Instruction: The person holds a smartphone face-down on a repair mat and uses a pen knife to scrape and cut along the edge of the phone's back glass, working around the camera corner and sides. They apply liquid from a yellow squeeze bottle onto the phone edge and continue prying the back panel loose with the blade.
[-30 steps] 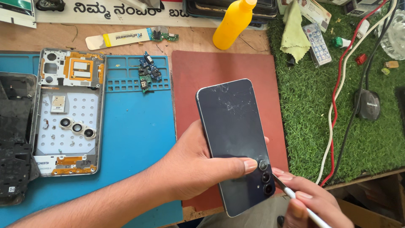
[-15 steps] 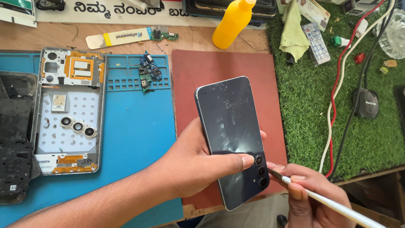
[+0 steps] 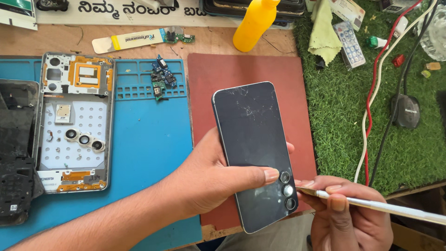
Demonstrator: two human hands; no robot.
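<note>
My left hand (image 3: 218,179) grips a dark phone back cover (image 3: 253,144) with a cracked surface, thumb lying across it next to three round camera lens rings (image 3: 285,190). It is held above a dark red mat (image 3: 246,74). My right hand (image 3: 350,214) pinches a thin pale metal tool (image 3: 385,207) whose tip touches the cover's edge beside the lens rings.
On the blue work mat (image 3: 148,139) lies an opened phone frame (image 3: 76,121) with orange flex parts, dark phone pieces (image 3: 16,158) at far left, small circuit boards (image 3: 160,79). A yellow bottle (image 3: 255,23), a pale spatula strip (image 3: 127,39), a cloth (image 3: 325,32), a remote (image 3: 350,44) and cables (image 3: 381,88) lie around on green turf.
The cover has tilted and shifted slightly. My right hand has risen into view, bringing the tool from a steep angle to nearly flat against the cover's edge.
</note>
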